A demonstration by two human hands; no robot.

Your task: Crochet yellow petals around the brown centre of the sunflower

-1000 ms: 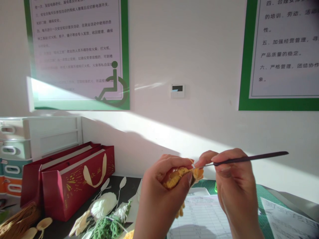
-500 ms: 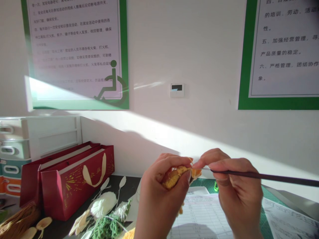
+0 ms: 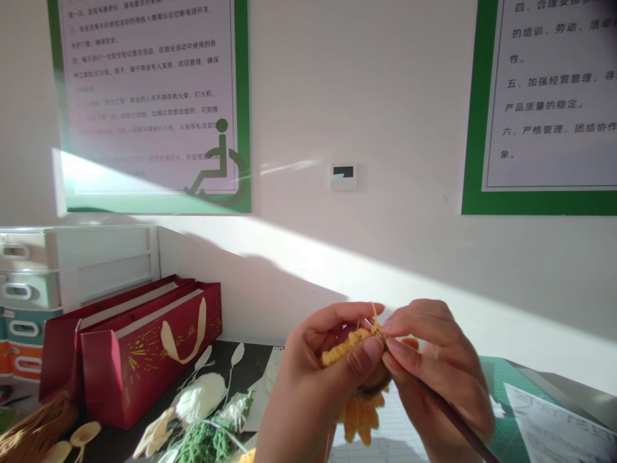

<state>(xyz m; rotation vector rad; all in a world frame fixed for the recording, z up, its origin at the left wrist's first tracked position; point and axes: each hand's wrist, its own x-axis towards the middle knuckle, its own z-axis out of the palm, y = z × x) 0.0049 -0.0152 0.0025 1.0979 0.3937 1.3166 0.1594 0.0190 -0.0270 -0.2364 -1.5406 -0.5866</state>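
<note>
Yellow crochet work (image 3: pixel 343 348) with petal-like loops hanging below it is pinched between the thumb and fingers of my left hand (image 3: pixel 306 379). A brownish round part shows under the thumb. My right hand (image 3: pixel 446 370) grips a crochet hook (image 3: pixel 450 415) with a dark handle that slants down to the right. The hook's metal tip meets the upper edge of the yellow work, partly hidden by fingers. A thin yellow yarn strand (image 3: pixel 375 314) runs up from that spot to my left index finger. Both hands' fingertips nearly touch there.
Lined paper (image 3: pixel 395 424) lies under my hands, with a green cutting mat (image 3: pixel 501 373) and printed sheet (image 3: pixel 554 418) to the right. Left are red gift bags (image 3: pixel 154 347), a drawer unit (image 3: pixel 106 263), green yarn (image 3: pixel 207 444) and a white yarn ball (image 3: pixel 200 395).
My right hand has turned, so the hook swings from nearly level to slanting down right. The yellow work is tilted, showing more of its hanging petals.
</note>
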